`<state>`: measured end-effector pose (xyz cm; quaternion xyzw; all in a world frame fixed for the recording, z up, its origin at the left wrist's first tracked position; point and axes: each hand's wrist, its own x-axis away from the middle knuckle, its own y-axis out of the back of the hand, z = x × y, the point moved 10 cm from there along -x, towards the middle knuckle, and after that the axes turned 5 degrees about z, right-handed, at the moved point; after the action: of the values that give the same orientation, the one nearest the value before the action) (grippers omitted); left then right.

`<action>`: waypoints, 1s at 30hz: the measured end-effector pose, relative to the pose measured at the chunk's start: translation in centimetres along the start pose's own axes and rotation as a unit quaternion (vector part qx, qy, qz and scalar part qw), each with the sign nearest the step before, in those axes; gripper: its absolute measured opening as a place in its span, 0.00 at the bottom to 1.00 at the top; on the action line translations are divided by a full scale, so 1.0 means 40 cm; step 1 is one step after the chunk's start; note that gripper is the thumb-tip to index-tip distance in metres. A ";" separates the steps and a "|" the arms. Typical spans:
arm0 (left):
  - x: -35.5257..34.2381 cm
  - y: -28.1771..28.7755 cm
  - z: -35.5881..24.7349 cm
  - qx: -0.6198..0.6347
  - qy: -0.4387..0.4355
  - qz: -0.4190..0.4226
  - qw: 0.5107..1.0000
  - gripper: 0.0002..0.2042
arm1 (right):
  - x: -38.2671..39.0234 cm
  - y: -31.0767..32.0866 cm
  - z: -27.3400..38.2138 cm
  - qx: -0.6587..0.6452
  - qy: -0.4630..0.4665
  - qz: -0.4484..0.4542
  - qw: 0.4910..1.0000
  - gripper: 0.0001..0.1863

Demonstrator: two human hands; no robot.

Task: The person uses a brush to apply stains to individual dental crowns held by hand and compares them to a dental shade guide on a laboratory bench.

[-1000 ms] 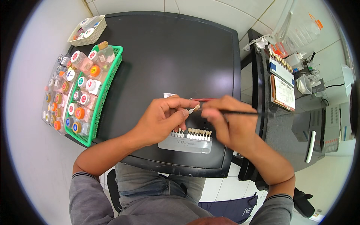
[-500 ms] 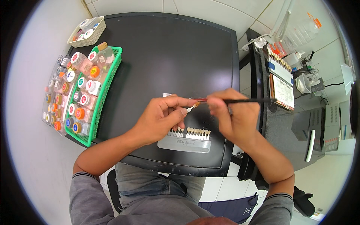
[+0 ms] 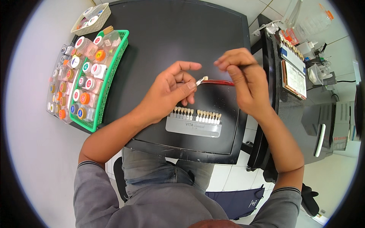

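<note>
My left hand (image 3: 173,85) pinches a small tooth-shaped shade tab (image 3: 200,81), a cream tooth on a whitish stem, between the thumb and curled fingers. Its index finger points out to the right. A slim brush with a red shaft (image 3: 218,81) runs from beside the tooth to my right hand (image 3: 245,78), where its other end is hidden. That hand's upper fingers are curled and blurred, apart from the left fingers; its exact grip on the brush is hidden. Below both hands lies a grey shade guide holder (image 3: 194,127) with a row of tabs and a gap in it.
At the left, a green basket (image 3: 121,57) holds several jars with coloured lids, beside more small bottles. Behind it stands a cream basket (image 3: 102,22). An open notebook (image 3: 293,81) and another shade guide (image 3: 292,57) lie on the dark side counter at right. Black table edge (image 3: 182,154) in front.
The whole view has shifted. My left index finger has lifted away from the tab. My right hand has shifted its fingers up, and more of the brush's red shaft shows.
</note>
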<state>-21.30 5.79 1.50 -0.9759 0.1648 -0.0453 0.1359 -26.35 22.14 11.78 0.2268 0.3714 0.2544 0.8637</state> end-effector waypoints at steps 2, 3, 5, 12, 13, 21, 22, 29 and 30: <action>-0.002 0.000 0.001 0.032 -0.007 0.007 0.999 0.25 | 0.006 -0.044 -0.011 -0.063 -0.012 0.068 0.996 0.07; -0.001 0.000 -0.004 0.040 -0.004 0.010 0.999 0.25 | 0.007 -0.055 -0.008 -0.063 -0.078 0.110 0.989 0.14; 0.005 0.001 -0.005 0.051 -0.006 0.017 0.999 0.24 | -0.003 -0.060 0.027 -0.051 -0.019 0.112 0.992 0.16; 0.002 -0.025 0.001 0.061 0.005 0.065 0.996 0.25 | 0.012 -0.059 0.039 -0.036 0.029 0.113 0.993 0.15; 0.002 -0.026 0.004 0.062 0.007 0.071 0.996 0.25 | 0.013 -0.059 0.037 -0.039 0.024 0.110 0.993 0.15; 0.013 -0.004 -0.020 -0.083 -0.008 0.030 0.996 0.21 | 0.015 -0.075 -0.016 -0.090 -0.082 0.121 0.985 0.07; 0.024 0.001 -0.062 -0.199 -0.052 0.011 0.979 0.21 | 0.017 -0.081 -0.016 -0.088 -0.083 0.135 0.983 0.07; 0.230 -0.027 -0.136 -0.536 -0.134 -0.076 0.830 0.31 | 0.038 -0.139 -0.016 -0.069 -0.102 0.215 0.969 0.05; 0.260 -0.030 -0.113 -0.556 -0.120 -0.083 0.818 0.33 | 0.035 -0.148 -0.013 -0.066 -0.110 0.228 0.965 0.05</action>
<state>-11.75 2.27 6.60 -0.8930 0.0630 0.1609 -0.4156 -24.31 18.57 7.27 0.2749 0.1951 0.4416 0.8315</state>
